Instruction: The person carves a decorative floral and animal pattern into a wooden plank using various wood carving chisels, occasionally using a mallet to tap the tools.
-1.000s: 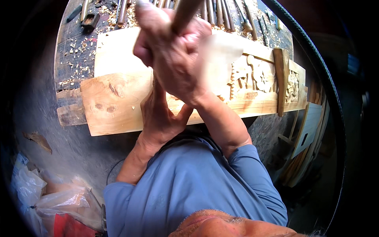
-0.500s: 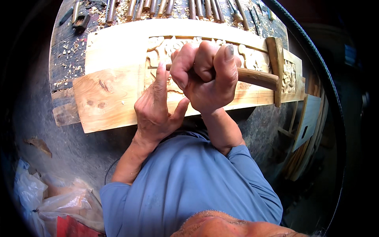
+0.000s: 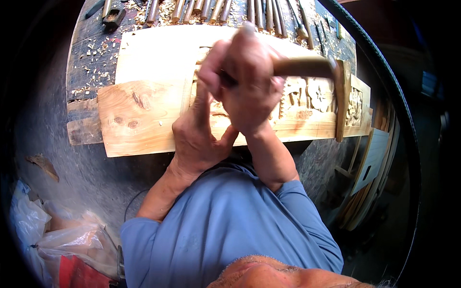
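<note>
My right hand (image 3: 245, 81), smeared by motion, is closed round a club-like wooden mallet (image 3: 305, 67) whose thick end points right. It is raised over a long pale wooden board (image 3: 144, 115) with relief carving (image 3: 317, 93) in its middle and right parts. Close below and left of that fist, my left hand (image 3: 194, 137) is curled at the board's near edge, thumb toward the right. What its fingers hold is hidden behind my right hand. A wooden bar (image 3: 342, 105) stands across the board's right end, beyond the mallet's tip.
Wood-handled carving tools (image 3: 201, 10) lie in a row among shavings along the bench's far side. A small dark block (image 3: 114, 20) sits far left. Plastic bags (image 3: 72, 240) are on the floor at lower left. Panels (image 3: 372, 158) lean at the right.
My right hand has lifted the mallet away from me, and its handle has swung up past the bar. My left hand stays in nearly the same place. The whole view has turned slightly.
</note>
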{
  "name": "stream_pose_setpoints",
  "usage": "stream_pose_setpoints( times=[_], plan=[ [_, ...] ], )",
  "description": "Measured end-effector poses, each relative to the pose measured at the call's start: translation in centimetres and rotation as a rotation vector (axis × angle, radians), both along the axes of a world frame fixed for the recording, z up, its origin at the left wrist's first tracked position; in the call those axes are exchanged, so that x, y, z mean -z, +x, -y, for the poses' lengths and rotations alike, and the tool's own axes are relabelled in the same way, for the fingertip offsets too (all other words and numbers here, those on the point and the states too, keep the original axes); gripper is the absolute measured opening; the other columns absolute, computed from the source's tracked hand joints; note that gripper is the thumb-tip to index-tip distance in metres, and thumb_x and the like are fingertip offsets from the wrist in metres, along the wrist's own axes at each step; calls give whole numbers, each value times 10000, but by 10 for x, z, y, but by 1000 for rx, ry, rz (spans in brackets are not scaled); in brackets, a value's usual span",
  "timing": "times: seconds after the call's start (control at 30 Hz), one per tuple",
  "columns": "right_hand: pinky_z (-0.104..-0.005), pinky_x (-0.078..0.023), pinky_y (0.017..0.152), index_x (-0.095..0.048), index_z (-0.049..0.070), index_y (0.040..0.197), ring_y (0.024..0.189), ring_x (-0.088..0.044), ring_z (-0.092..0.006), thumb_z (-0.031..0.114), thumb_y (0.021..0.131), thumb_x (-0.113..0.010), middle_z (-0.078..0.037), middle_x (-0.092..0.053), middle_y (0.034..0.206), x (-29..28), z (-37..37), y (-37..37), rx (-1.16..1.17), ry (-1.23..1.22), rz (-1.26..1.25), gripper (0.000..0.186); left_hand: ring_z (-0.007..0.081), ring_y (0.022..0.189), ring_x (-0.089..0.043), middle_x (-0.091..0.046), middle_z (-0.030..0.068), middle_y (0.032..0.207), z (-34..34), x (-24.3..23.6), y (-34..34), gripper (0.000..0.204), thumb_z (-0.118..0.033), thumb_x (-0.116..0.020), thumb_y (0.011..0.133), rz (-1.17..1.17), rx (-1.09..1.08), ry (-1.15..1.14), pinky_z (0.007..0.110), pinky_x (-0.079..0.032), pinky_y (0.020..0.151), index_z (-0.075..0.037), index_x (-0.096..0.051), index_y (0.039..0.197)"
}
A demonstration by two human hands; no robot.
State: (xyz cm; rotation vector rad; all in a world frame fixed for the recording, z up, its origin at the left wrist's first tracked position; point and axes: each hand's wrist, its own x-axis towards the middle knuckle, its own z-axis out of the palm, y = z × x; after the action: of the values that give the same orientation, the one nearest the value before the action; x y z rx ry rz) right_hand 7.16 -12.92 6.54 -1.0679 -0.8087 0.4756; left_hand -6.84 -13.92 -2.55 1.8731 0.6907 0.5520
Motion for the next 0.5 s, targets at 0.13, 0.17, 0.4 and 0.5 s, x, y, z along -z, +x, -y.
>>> stream_pose_setpoints(
  times=[0.13, 0.17, 0.4, 0.5],
  plan=[
    [-265, -352, 433, -702, 23, 780, 471, -505, -67, 247, 1141, -589, -7, -585, 567, -4, -37, -5, 117, 38, 251, 440, 465, 1144, -749, -695, 313, 1339, -9, -18, -3, 934, -189, -864, 881, 10, 25, -27, 462, -618, 929, 46, -364, 1634],
    [-263, -351, 440, -694, 16, 792, 477, -500, -67, 240, 1134, -599, -5, -586, 576, 7, -35, -1, 87, 46, 252, 420, 464, 1153, -746, -694, 310, 1342, -13, -29, -2, 894, -180, -856, 893, 30, 45, -30, 461, -616, 935, 35, -385, 1621],
    [-335, -520, 522, -536, 44, 850, 581, -637, -217, 344, 1146, -420, -120, -690, 728, 6, 95, -14, 73, -98, 546, 437, 319, 735, -761, -772, 171, 921, 3, -24, -6, 346, -58, -773, 954, 195, 23, 125, 389, -588, 640, 48, -717, 1278],
    [-429, -614, 587, -558, 10, 926, 662, -740, -327, 545, 1181, -359, -225, -736, 803, -2, 120, -8, -68, 47, 616, 625, 279, 775, -777, -784, 140, 921, 2, -42, -15, 322, -11, -767, 937, 237, 59, 296, 372, -591, 653, 19, -750, 1257]
  ],
)
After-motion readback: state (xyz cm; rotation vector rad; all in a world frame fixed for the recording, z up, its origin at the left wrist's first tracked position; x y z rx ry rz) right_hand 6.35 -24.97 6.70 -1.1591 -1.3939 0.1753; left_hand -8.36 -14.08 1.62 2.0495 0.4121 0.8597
